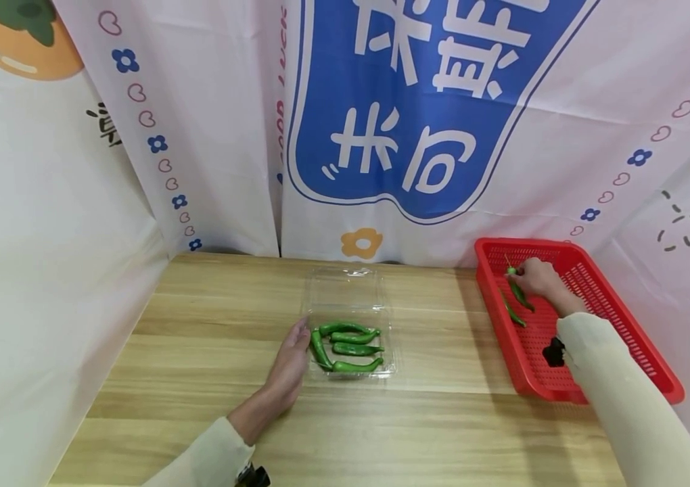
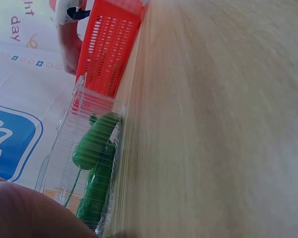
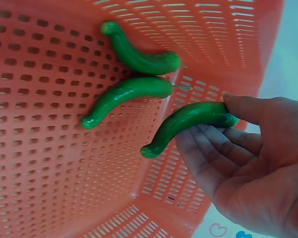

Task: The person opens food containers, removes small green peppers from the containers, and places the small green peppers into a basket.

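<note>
**Your right hand (image 1: 540,279) pinches a green pepper (image 3: 188,119) inside the red basket (image 1: 503,331)**

Your right thumb presses from above near one end of the pepper while the fingers support it from beneath, so the rest of its curved length sticks out free. That grip probably suits a slim, bent thing: it takes little room and leaves the neighbours alone. Whether the pepper is clear of the basket floor, you cannot tell from these views.

Your left hand (image 1: 287,365) is empty, its fingers loosely extended along the left side of the clear box (image 1: 389,352). It seems to be there to steady the box, which looks light enough to slide; firm contact is hard to confirm.

So the held pepper lies in your right hand's pinch, toward the basket's far left corner and well apart from your left hand. Just beside it in the basket lie two loose peppers (image 3: 129,94), close together.

In the box are five more peppers (image 1: 357,350): four roughly crosswise, one along the left wall, an arrangement that likely makes good use of the floor. The lid (image 1: 345,287) is folded back toward the printed cloth (image 1: 223,135), leaving the top open to you. Box and basket stand apart on the wooden tabletop (image 1: 430,433), the basket on your right.
</note>
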The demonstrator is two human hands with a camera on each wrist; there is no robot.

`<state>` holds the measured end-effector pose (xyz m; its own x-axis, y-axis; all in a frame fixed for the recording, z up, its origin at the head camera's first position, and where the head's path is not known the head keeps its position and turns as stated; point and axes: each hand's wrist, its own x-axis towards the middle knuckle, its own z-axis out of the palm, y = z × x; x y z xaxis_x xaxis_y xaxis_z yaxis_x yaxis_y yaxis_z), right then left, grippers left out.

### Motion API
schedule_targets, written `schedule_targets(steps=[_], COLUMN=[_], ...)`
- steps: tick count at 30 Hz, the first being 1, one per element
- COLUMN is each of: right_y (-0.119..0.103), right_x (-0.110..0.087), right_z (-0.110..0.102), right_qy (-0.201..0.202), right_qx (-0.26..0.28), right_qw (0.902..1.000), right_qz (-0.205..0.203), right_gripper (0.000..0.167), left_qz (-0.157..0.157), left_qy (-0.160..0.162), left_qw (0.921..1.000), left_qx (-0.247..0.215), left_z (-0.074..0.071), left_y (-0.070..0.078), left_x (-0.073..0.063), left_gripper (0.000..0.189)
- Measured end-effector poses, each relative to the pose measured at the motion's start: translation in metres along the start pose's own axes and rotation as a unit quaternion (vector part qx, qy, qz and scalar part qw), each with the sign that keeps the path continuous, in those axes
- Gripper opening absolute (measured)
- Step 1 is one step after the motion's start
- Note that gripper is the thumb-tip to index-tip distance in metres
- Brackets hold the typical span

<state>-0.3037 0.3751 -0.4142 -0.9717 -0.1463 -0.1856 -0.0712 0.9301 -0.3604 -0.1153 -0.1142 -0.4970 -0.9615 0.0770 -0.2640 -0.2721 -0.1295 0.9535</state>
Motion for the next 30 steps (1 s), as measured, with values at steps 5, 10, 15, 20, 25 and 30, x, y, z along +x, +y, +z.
schedule_targets(steps=[5,10,15,20,25,30], right_y=[0.006,0.008,0.008,0.011,0.012,0.013], right_x=[0.001,0.0,0.0,0.002,0.004,0.003], right_z=[0.009,0.015,0.019,0.024,0.027,0.028], right_qy=[-0.018,-0.037,-0.039,-0.041,-0.041,-0.041], right_qx=[0.007,0.029,0.034,0.027,0.023,0.029], right_qw=[0.9997,0.9983,0.9977,0.9981,0.9981,0.9974], right_qz=[0.013,0.034,0.044,0.037,0.041,0.052], right_gripper=[0.042,0.034,0.041,0.043,0.047,0.046], left_qz=[-0.001,-0.001,0.0,0.001,0.008,0.006], left_qy=[-0.003,0.002,0.004,0.005,0.006,0.005], left_qw=[1.0,1.0,1.0,1.0,0.9999,0.9999], left_qx=[-0.005,-0.005,-0.004,-0.007,-0.007,-0.007], left_z=[0.001,0.002,0.002,0.002,0.001,0.001], left_y=[-0.001,0.0,-0.002,-0.004,-0.003,-0.002], left_x=[0.0,0.0,0.001,0.001,0.001,0.001], left_gripper=[0.059,0.059,0.059,0.059,0.059,0.059])
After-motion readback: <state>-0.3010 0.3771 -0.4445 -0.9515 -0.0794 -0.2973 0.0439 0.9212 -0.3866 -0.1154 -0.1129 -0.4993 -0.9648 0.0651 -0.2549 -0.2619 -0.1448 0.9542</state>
